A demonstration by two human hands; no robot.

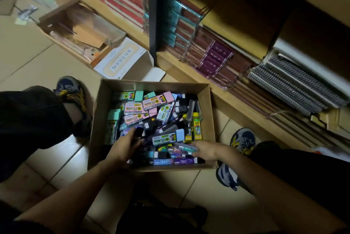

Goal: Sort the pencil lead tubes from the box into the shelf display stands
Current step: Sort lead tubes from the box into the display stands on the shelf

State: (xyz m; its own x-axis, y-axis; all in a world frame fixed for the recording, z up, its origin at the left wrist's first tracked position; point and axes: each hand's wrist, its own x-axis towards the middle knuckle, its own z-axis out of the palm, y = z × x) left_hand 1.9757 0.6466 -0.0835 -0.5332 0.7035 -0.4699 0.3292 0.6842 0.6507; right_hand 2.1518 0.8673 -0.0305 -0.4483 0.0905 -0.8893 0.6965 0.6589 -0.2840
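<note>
Cardboard box (151, 84) as landmark, open-topped, set on pale floor tiles (28, 59).

Far left of the box: black shorts (28, 116) over a bent knee, and a dark shoe (73, 95) with yellow patches just off the box's left wall.

Behind the box to the left: an open carton (62, 20) of loose papers. Just behind the back rim: a flat white carton (123, 59) with a printed label.

Inside the box: heaped pencil lead tubes (151, 105). Pink and mint ones toward the back left, black and purple ones in the middle, yellow ones by the right wall.

Over the box's near rim at its left: left hand (123, 146), fingers down in the heap and curled round a black tube (137, 133).

Over the near rim at its right: right hand (207, 150), pinching a clear tube (184, 147) with teal print, blurred, just above the heap.

Right of the box: a grey and blue shoe (243, 139) near the right wall.

Behind and to the right of the box: a wooden shelf (189, 69) stacked with maroon and purple notebooks (214, 59), with spiral-bound pads (295, 86) farther right.
</note>
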